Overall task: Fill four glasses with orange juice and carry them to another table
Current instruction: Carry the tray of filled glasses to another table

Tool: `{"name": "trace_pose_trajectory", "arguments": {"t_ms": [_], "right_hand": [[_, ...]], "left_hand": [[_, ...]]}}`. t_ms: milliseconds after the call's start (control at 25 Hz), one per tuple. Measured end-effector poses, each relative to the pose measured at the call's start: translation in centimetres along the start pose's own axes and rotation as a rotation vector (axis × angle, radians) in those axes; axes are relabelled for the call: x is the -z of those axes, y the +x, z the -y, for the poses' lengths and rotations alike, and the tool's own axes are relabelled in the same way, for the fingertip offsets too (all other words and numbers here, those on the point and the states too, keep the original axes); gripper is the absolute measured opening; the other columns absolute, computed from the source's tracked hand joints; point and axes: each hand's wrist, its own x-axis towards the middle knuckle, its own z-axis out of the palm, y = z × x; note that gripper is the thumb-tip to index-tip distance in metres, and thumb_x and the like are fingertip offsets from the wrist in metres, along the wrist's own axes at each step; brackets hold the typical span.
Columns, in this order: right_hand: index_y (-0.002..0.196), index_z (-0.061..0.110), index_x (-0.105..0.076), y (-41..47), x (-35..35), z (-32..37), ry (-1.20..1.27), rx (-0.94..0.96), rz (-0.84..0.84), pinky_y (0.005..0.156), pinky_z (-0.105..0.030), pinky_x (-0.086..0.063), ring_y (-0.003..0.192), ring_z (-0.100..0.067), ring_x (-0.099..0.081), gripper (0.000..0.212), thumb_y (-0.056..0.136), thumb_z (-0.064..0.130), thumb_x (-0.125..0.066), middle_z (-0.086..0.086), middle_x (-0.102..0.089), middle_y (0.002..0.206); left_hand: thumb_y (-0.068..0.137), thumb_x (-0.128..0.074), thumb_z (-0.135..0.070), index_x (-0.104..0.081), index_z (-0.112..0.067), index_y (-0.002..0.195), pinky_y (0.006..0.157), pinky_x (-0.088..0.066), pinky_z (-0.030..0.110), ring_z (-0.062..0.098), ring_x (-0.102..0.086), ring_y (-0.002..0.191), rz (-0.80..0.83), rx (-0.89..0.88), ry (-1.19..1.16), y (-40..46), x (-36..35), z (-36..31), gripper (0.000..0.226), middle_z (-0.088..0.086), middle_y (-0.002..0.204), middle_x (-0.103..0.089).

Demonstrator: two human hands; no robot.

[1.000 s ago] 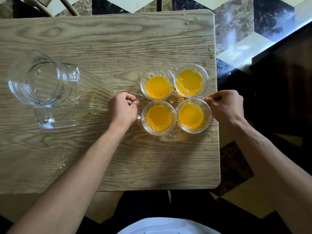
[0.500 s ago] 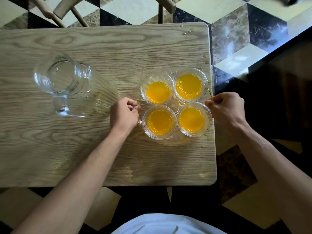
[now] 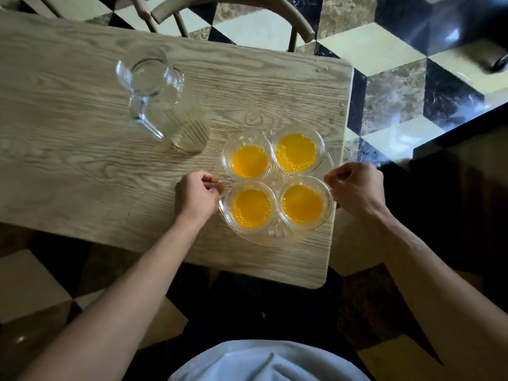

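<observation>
Several clear glasses of orange juice stand in a square on a clear glass tray (image 3: pixel 275 237), among them the far left glass (image 3: pixel 248 160), the far right glass (image 3: pixel 296 152) and the near right glass (image 3: pixel 302 203). The tray sits near the right end of the wooden table (image 3: pixel 82 166). My left hand (image 3: pixel 196 198) is closed on the tray's left rim. My right hand (image 3: pixel 357 188) grips the tray's right rim. An empty clear pitcher (image 3: pixel 162 105) stands upright to the tray's far left.
Small juice drops (image 3: pixel 341 108) dot the table's right edge. A chair back (image 3: pixel 233 12) stands beyond the table. The floor (image 3: pixel 398 86) has black, cream and marbled tiles. A dark counter edge (image 3: pixel 467 127) runs at the right.
The view has shifted, so the table now appears turned and farther left. Both hands keep their hold on the tray's rims; the tray looks raised slightly toward me.
</observation>
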Motion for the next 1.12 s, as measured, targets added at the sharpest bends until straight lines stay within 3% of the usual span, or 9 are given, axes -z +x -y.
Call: {"name": "trace_pose_trajectory", "arguments": {"t_ms": [160,280,360,440,520,760,880,1000,1120], "right_hand": [[0.085,0.013,-0.080,-1.0,-0.6,0.6,-0.051,0.058,0.063,0.055,-0.039,-0.064,0.056,-0.013,-0.070,0.004,0.086,0.015,-0.078,0.002,-0.073,0.070],[0.084,0.014,-0.080,-2.0,-1.7,1.6,-0.082,0.128,0.117,0.067,-0.042,-0.065,0.060,-0.016,-0.072,0.003,0.085,0.017,-0.079,-0.001,-0.075,0.070],[0.083,0.014,-0.080,-2.8,-2.5,2.4,-0.108,0.172,0.149,0.067,-0.038,-0.064,0.058,-0.013,-0.070,0.003,0.085,0.017,-0.078,-0.002,-0.075,0.069],[0.081,0.016,-0.079,-3.7,-3.5,3.5,-0.147,0.216,0.183,0.056,-0.025,-0.057,0.053,-0.006,-0.066,0.006,0.087,0.016,-0.077,0.000,-0.074,0.068],[0.080,0.016,-0.079,-4.7,-4.6,5.0,-0.181,0.267,0.238,0.051,-0.021,-0.053,0.051,-0.004,-0.065,0.008,0.087,0.013,-0.075,0.002,-0.073,0.070],[0.077,0.017,-0.079,-8.2,-9.6,10.2,-0.226,0.361,0.334,0.062,-0.030,-0.061,0.054,-0.009,-0.067,0.015,0.087,0.008,-0.071,0.000,-0.074,0.067],[0.078,0.018,-0.078,-10.6,-13.2,13.1,-0.253,0.423,0.387,0.064,-0.032,-0.063,0.054,-0.007,-0.068,0.013,0.087,0.010,-0.074,0.003,-0.074,0.069],[0.079,0.017,-0.079,-13.2,-17.2,15.9,-0.288,0.450,0.421,0.049,-0.020,-0.054,0.044,0.004,-0.063,0.011,0.086,0.011,-0.075,0.005,-0.073,0.065],[0.076,0.020,-0.079,-16.0,-21.2,18.6,-0.313,0.491,0.448,0.056,-0.022,-0.056,0.045,0.008,-0.062,0.012,0.084,0.012,-0.074,0.007,-0.073,0.064]], "left_hand": [[0.087,-0.079,-0.010,-0.069,-0.022,0.080,0.070,-0.063,0.035,0.027,-0.076,0.075,-0.046,0.094,-0.072,-3.2,1.3,2.3,0.017,-0.002,0.076,-0.074],[0.090,-0.075,-0.007,-0.067,-0.023,0.081,0.057,-0.053,0.019,0.009,-0.070,0.064,-0.109,0.165,-0.089,-5.5,2.5,4.2,0.020,-0.008,0.075,-0.073],[0.089,-0.076,-0.007,-0.069,-0.020,0.084,0.050,-0.046,0.010,-0.001,-0.066,0.055,-0.146,0.205,-0.124,-6.7,3.3,5.8,0.016,-0.009,0.071,-0.070],[0.089,-0.079,-0.012,-0.070,-0.016,0.087,0.046,-0.044,0.013,-0.001,-0.062,0.045,-0.165,0.253,-0.203,-7.8,4.2,7.3,0.010,-0.003,0.073,-0.073],[0.090,-0.079,-0.015,-0.070,-0.016,0.090,0.052,-0.047,0.021,0.007,-0.065,0.052,-0.192,0.305,-0.257,-9.1,5.4,9.0,0.010,0.004,0.080,-0.076],[0.094,-0.073,-0.014,-0.070,-0.011,0.098,0.046,-0.042,0.014,0.007,-0.064,0.065,-0.294,0.425,-0.317,-12.3,9.7,14.2,0.006,-0.006,0.081,-0.070],[0.093,-0.071,-0.007,-0.071,-0.009,0.099,0.055,-0.049,0.018,0.015,-0.072,0.079,-0.337,0.443,-0.364,-13.5,12.6,17.6,0.006,-0.001,0.087,-0.075],[0.096,-0.068,-0.002,-0.071,-0.006,0.104,0.045,-0.048,0.010,0.003,-0.066,0.067,-0.385,0.471,-0.417,-14.8,15.7,20.9,0.009,0.001,0.092,-0.075],[0.095,-0.067,0.002,-0.071,-0.006,0.108,0.044,-0.050,0.011,0.002,-0.066,0.059,-0.418,0.500,-0.453,-15.6,18.9,24.3,0.016,-0.006,0.087,-0.072]]}}
